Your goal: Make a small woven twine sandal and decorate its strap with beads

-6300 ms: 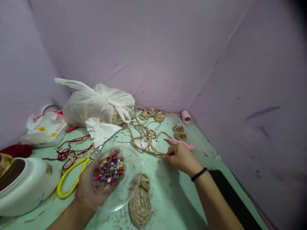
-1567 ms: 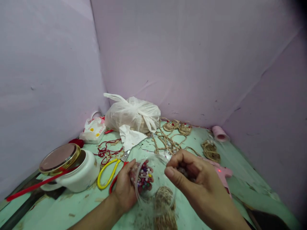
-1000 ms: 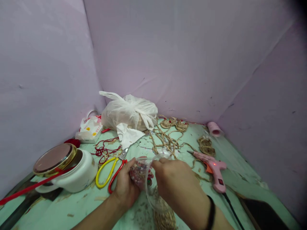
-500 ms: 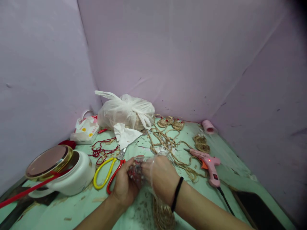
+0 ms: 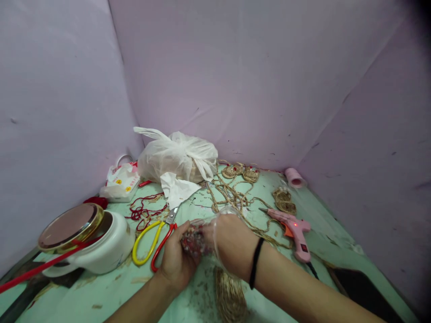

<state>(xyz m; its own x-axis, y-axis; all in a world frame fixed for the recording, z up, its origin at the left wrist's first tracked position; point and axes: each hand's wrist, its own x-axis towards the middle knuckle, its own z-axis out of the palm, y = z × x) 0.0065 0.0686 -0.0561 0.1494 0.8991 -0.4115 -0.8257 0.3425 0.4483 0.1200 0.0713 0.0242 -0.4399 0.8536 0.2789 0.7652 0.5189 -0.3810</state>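
My left hand (image 5: 178, 264) is wrapped round a clear plastic container (image 5: 209, 240), which lies tilted on its side with its round mouth to the right. Small dark, red and shiny beads (image 5: 192, 240) show through its wall at the closed end. My right hand (image 5: 232, 242) reaches in through the mouth, whose rim circles it near the wrist; its fingers are blurred behind the plastic and the beads. Below the container lies a coil of jute twine (image 5: 229, 296). Scissors (image 5: 166, 229) with one yellow and one red handle rest just left of my left hand.
A pink glue gun (image 5: 292, 231) with a lit red light lies right, near a dark phone-like slab (image 5: 362, 294). Loose jute cord (image 5: 232, 195) spreads behind my hands. At left stands a white mug (image 5: 112, 246) with a gold-rimmed lid (image 5: 72, 226). A white plastic bag (image 5: 178, 154) sits at the back.
My right hand and wrist have shifted slightly right and down, still within the container. More of the twine coil's top shows. My left hand keeps its hold.
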